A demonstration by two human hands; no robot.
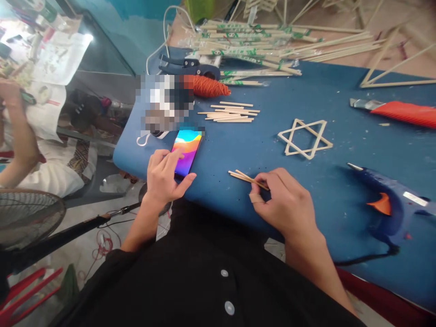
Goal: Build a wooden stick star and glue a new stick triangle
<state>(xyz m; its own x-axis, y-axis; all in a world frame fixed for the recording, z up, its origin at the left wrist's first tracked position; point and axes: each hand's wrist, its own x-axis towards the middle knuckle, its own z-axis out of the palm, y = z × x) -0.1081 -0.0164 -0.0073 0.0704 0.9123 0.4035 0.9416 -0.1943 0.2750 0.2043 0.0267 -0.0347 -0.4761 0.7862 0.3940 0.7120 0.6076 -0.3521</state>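
My left hand (165, 175) rests over a phone (188, 152) with a bright, colourful screen, its fingers spread and a fingertip on the glass. Between the thumb and fingers of my right hand (284, 197) are a few short wooden sticks (242, 176), which point left just above the blue table (218, 186). A pile of short sticks (231, 112) lies beyond the phone. Right of the pile, a six-pointed star of sticks (305, 139) lies flat on the table.
A blue glue gun (391, 200) and a red-handled tool (402, 111) lie at the right. Orange cord (209, 86), a dark cutter (190, 66) and wrapped sticks (245, 43) are at the back. Another person's arm (18, 131) and a fan (30, 222) show at the left.
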